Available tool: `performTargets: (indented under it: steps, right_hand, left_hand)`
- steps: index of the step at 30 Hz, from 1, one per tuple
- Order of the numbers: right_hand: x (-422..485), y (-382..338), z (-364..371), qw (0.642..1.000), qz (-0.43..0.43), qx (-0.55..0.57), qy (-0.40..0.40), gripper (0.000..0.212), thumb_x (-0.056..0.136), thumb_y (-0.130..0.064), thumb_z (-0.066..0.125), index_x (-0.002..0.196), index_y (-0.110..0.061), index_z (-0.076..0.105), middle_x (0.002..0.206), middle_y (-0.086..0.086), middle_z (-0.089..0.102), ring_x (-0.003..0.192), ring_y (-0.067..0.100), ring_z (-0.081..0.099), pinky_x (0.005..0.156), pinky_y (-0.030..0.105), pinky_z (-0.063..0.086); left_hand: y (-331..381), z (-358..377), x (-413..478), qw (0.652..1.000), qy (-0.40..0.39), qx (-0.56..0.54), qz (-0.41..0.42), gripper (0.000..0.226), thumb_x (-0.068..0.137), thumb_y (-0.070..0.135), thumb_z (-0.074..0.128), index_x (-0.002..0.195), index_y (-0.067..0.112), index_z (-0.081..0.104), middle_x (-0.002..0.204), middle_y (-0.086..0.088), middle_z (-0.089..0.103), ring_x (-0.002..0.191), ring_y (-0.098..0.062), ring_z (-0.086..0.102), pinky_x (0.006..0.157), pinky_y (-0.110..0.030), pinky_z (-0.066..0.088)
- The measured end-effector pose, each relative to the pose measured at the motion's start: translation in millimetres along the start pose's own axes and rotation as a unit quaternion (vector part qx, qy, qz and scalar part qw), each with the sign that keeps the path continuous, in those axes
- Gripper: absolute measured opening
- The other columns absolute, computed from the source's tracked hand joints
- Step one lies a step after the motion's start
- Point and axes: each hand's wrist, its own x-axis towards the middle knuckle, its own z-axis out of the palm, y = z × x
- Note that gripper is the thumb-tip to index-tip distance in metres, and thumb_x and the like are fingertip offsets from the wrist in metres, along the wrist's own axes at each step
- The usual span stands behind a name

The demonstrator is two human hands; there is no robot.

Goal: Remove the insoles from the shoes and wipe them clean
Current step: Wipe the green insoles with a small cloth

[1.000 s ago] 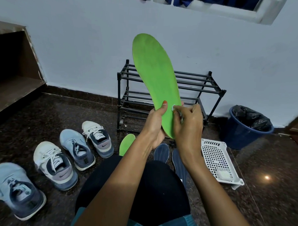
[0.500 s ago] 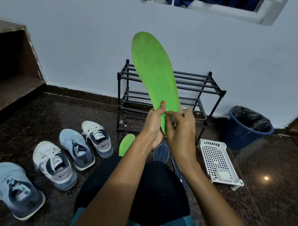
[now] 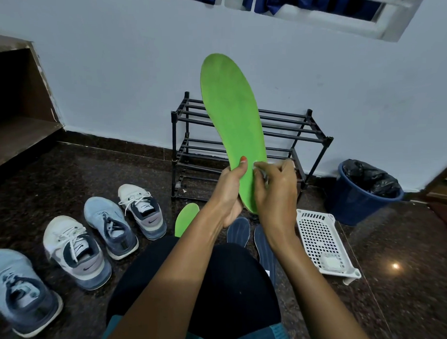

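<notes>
A long green insole [image 3: 233,119] stands upright in front of me, toe end up. My left hand [image 3: 230,192] grips its heel end, thumb on the front face. My right hand [image 3: 277,194] pinches a small white wipe [image 3: 261,174] against the insole's lower right part. A second green insole [image 3: 186,218] lies on the floor below, partly hidden by my left arm. Two dark blue insoles [image 3: 238,230] lie beside it, near my knee. Several grey and white sneakers [image 3: 75,250] stand in a row at the left.
A black metal shoe rack [image 3: 294,128] stands against the wall behind the insole. A white perforated tray [image 3: 319,238] with a white pad in it lies on the floor at the right. A blue bin [image 3: 363,197] with a black liner stands further right.
My right hand with the wipe slid left across the insole's lower part, then back to the right. The left hand has kept its grip on the heel.
</notes>
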Motion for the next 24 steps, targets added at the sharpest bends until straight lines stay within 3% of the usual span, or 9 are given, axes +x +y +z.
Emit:
performTargets:
  steps: [5, 13, 16, 19, 22, 24]
  right_hand:
    - [-15.7, -3.3, -4.7, 0.998, -0.046, -0.013, -0.033, 0.017, 0.087, -0.007, 0.059, 0.102, -0.006, 0.068, 0.087, 0.002, 0.045, 0.083, 0.021, 0.051, 0.053, 0.029, 0.038]
    - [14.6, 4.5, -7.1, 0.998, 0.008, -0.053, 0.028, 0.019, 0.090, -0.016, 0.056, 0.104, -0.009, 0.067, 0.088, 0.003, 0.043, 0.088, 0.027, 0.053, 0.056, 0.028, 0.032]
    - [14.8, 3.8, -3.8, 0.998, -0.002, -0.059, 0.033, 0.018, 0.089, -0.013, 0.058, 0.104, -0.007, 0.067, 0.086, 0.001, 0.040, 0.087, 0.027, 0.053, 0.056, 0.027, 0.030]
    - [4.4, 3.9, -1.8, 0.997, -0.036, -0.062, 0.015, 0.015, 0.085, -0.008, 0.063, 0.099, -0.005, 0.069, 0.084, 0.008, 0.049, 0.081, 0.028, 0.055, 0.052, 0.026, 0.032]
    - [-6.4, 7.7, -4.0, 0.996, -0.067, -0.052, -0.010, 0.016, 0.080, -0.005, 0.067, 0.095, -0.007, 0.070, 0.080, 0.008, 0.050, 0.076, 0.024, 0.051, 0.062, 0.029, 0.036]
    - [-6.3, 9.8, -8.5, 0.999, -0.040, -0.011, -0.033, 0.016, 0.080, -0.007, 0.068, 0.095, -0.009, 0.071, 0.083, 0.004, 0.047, 0.083, 0.021, 0.045, 0.073, 0.022, 0.034]
  left_hand:
    - [0.5, -0.4, 1.2, 1.000, 0.016, -0.018, -0.012, 0.031, 0.103, 0.024, 0.036, 0.117, 0.003, 0.055, 0.105, -0.013, 0.066, 0.092, -0.022, 0.066, 0.075, -0.026, 0.057]
    - [-1.6, 2.8, -1.4, 1.000, -0.013, 0.016, -0.001, 0.026, 0.103, 0.020, 0.035, 0.105, 0.012, 0.060, 0.098, -0.004, 0.068, 0.086, -0.016, 0.066, 0.079, -0.031, 0.055]
    - [-0.7, 2.4, -1.1, 1.000, -0.008, 0.016, -0.002, 0.026, 0.103, 0.021, 0.035, 0.106, 0.012, 0.060, 0.098, -0.004, 0.068, 0.085, -0.016, 0.066, 0.078, -0.030, 0.055]
    - [0.1, 0.8, 0.5, 1.000, 0.005, 0.012, -0.006, 0.029, 0.103, 0.023, 0.035, 0.107, 0.009, 0.059, 0.099, -0.007, 0.067, 0.086, -0.017, 0.066, 0.073, -0.027, 0.057]
    - [0.7, 1.1, 1.2, 1.000, 0.004, -0.008, -0.023, 0.034, 0.103, 0.026, 0.034, 0.113, 0.004, 0.057, 0.103, -0.011, 0.067, 0.089, -0.019, 0.066, 0.070, -0.025, 0.058]
    - [0.8, 2.8, 0.9, 0.999, -0.003, -0.021, -0.031, 0.036, 0.103, 0.026, 0.034, 0.119, 0.003, 0.055, 0.104, -0.012, 0.067, 0.088, -0.020, 0.067, 0.070, -0.026, 0.058]
